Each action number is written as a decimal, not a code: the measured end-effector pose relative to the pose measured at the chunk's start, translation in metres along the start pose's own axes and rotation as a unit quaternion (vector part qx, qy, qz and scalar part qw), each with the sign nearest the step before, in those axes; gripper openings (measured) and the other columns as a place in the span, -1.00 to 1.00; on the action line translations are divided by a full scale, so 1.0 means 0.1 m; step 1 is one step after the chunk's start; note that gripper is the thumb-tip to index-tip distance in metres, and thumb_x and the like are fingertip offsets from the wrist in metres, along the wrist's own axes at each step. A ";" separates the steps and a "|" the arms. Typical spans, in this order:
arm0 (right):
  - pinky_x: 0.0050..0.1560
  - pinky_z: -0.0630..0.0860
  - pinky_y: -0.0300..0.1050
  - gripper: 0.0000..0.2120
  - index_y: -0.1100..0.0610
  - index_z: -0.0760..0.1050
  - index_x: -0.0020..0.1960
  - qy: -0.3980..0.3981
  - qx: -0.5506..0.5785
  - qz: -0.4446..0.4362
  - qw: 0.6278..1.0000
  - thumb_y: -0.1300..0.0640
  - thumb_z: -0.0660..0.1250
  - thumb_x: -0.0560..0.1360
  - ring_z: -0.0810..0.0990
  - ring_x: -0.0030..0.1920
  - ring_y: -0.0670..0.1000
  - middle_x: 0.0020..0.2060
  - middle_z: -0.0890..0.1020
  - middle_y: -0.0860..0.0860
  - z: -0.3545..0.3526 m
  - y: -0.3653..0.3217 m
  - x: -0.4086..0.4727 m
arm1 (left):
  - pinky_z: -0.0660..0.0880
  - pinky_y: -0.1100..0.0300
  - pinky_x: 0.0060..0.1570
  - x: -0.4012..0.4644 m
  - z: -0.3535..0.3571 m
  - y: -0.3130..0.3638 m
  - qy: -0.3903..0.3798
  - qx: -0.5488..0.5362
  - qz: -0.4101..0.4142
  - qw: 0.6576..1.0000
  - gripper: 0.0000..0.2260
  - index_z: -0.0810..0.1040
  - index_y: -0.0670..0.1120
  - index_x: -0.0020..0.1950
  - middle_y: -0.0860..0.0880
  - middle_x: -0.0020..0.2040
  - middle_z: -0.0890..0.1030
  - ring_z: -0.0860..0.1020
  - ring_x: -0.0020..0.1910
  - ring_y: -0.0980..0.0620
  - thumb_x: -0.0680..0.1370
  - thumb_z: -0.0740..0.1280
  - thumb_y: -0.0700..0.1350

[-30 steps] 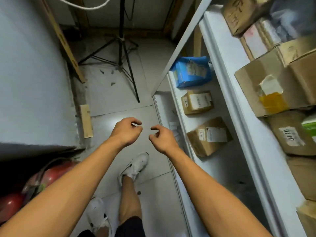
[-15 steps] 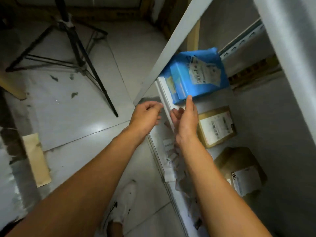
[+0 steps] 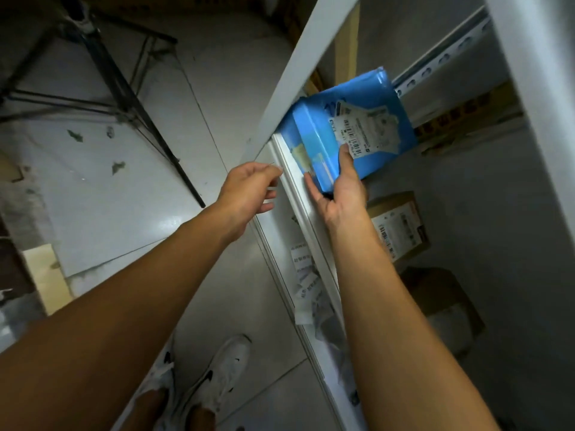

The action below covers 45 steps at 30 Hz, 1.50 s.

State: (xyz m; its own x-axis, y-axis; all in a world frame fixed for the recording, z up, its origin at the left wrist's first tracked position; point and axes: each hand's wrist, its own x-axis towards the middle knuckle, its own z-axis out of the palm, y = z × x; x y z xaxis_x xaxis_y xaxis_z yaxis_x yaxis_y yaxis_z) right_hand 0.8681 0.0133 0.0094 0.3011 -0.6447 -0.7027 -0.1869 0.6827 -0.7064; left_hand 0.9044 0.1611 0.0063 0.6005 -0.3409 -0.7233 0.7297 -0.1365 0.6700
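A blue plastic parcel (image 3: 317, 135) with a white shipping label lies at the far end of the low white shelf (image 3: 298, 194), tilted up toward me. My right hand (image 3: 339, 194) grips its near edge, thumb on top near the label and fingers underneath. My left hand (image 3: 249, 188) hovers beside the shelf's front edge, fingers loosely bent, holding nothing.
Two brown cardboard boxes (image 3: 398, 225) with labels sit further along the same shelf, nearer to me. A white upright post (image 3: 298, 73) rises left of the parcel. A black tripod (image 3: 118, 82) stands on the tiled floor at left. Paper labels (image 3: 305, 275) hang on the shelf edge.
My right hand has moved from just touching the blue parcel to gripping its near edge, and the parcel is tilted up. My left hand reached a little further toward the shelf edge.
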 end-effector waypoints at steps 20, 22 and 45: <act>-0.01 0.68 0.16 -0.52 -0.03 0.50 0.35 -0.093 -0.163 -0.009 0.982 0.15 0.51 0.47 0.71 0.10 0.05 0.15 0.68 -0.04 -1.15 0.63 -1.20 | 0.62 0.09 -0.11 -0.40 -0.59 -0.31 -0.053 0.083 -0.003 0.995 -0.59 0.67 0.09 0.22 -0.02 0.02 0.75 0.73 -0.12 -0.05 0.39 0.58 0.06; 0.01 0.67 0.19 -0.42 -0.07 0.47 0.39 -0.125 -0.186 0.014 0.975 0.11 0.55 0.41 0.70 0.14 0.07 0.22 0.64 -0.02 -1.25 0.61 -1.19 | 0.63 0.04 -0.06 -0.50 -0.75 -0.41 -0.050 0.048 -0.003 0.998 -0.49 0.66 0.05 0.23 -0.10 0.05 0.74 0.72 -0.09 -0.13 0.31 0.63 0.07; 0.14 0.57 0.03 -0.36 0.00 0.29 0.49 -0.321 -0.593 -0.226 0.703 0.34 0.40 0.49 0.60 0.09 0.06 0.16 0.59 0.00 -1.32 0.87 -0.92 | 0.51 0.40 -0.02 -0.99 -1.57 -0.94 -0.101 0.429 0.248 0.863 -0.38 0.41 0.02 0.37 0.41 0.19 0.54 0.60 0.07 0.29 0.34 0.51 0.03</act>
State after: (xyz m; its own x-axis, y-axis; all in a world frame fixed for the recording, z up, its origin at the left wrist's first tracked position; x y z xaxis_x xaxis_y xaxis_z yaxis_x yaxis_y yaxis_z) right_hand 0.7013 0.0865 0.0010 0.8694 -0.1559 -0.4689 -0.4698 -0.5549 -0.6866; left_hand 0.8275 0.3533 -0.0118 0.6369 -0.6980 -0.3273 -0.1626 -0.5367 0.8280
